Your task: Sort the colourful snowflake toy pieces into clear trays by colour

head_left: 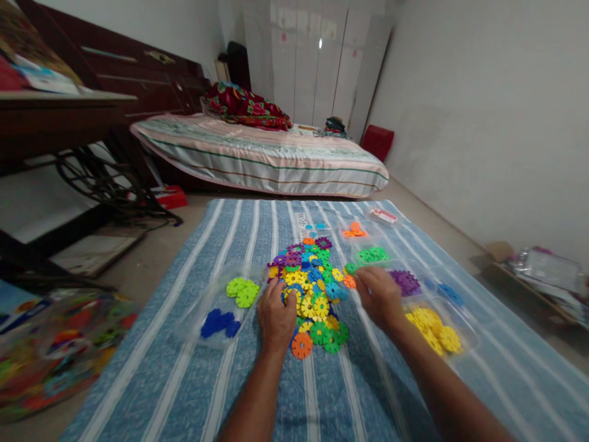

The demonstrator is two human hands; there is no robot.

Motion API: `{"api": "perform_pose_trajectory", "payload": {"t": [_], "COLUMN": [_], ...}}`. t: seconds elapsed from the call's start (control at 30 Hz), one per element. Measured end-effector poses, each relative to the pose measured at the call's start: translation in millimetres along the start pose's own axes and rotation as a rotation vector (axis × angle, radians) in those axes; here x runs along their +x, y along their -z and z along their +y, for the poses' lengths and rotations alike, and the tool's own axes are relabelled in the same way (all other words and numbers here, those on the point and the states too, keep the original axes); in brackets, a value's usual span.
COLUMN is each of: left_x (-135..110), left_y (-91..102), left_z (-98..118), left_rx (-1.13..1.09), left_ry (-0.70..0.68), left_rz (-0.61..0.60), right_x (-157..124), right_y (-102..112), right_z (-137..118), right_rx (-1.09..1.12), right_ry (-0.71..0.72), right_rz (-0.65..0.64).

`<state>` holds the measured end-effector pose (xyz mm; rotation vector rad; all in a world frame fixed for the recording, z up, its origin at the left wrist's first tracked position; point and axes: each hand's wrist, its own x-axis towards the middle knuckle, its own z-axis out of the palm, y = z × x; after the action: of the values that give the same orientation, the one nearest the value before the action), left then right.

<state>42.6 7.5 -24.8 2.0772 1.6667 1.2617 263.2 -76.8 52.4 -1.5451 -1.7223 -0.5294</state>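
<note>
Rightward, a clear tray (464, 319) — yellow discs (426, 318) inside.

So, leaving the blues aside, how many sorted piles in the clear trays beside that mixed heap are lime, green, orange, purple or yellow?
Lime pile: 1
Green pile: 1
Orange pile: 1
Purple pile: 1
Yellow pile: 1
Total: 5

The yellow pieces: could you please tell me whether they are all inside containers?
No, many yellow pieces lie in the mixed heap between the left hand and the right hand.
</note>
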Motion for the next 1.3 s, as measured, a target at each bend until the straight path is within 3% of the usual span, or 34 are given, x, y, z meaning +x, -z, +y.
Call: {"api": "perform_pose_trajectory", "payload": {"t": [0.1, 0.2, 0.27, 0.33, 0.43, 0.53, 0.63, 1.0, 1.3], "left_x": [-0.5, -1.2, -1.6, -1.8, -1.8, -1.5, -1.2, -0.7, -0.6], "left_y": [-0.6, -1.1, -0.9, -0.1, 1.6, 2.9, 3.4, 3.8, 2.2], "left_z": [-0.4, 0.3, 1.3, 2.5, 4.7, 6.9, 8.6, 5.7, 4.3], "left_rx": [-0.011, -0.017, -0.019, -0.02, -0.022, -0.026, -0.026, -0.028, -0.04], "left_ry": [-0.009, -0.004, 0.006, 0.014, 0.019, 0.024, 0.036, 0.014, 0.017], "left_rz": [0.007, 0.011, 0.008, -0.002, -0.023, -0.032, -0.031, -0.033, -0.023], "right_x": [30.7, 31.0, 11.9, -16.8, -61.5, -93.1, -106.2, -95.6, -87.0], "right_y": [5.5, 4.6, 3.0, 2.4, 2.6, 1.5, -1.2, -6.3, 1.1], "right_z": [30.5, 31.6, 13.7, -11.6, -44.7, -59.2, -60.5, -67.5, -53.8], "right_rx": [-0.193, -0.206, -0.079, 0.073, 0.167, 0.183, 0.166, 0.091, 0.176], "right_ry": [-0.095, -0.126, -0.075, -0.007, -0.029, -0.072, -0.068, -0.002, 0.016], "right_rz": [0.066, 0.077, 0.008, -0.157, -0.334, -0.344, -0.302, -0.304, -0.328]}}
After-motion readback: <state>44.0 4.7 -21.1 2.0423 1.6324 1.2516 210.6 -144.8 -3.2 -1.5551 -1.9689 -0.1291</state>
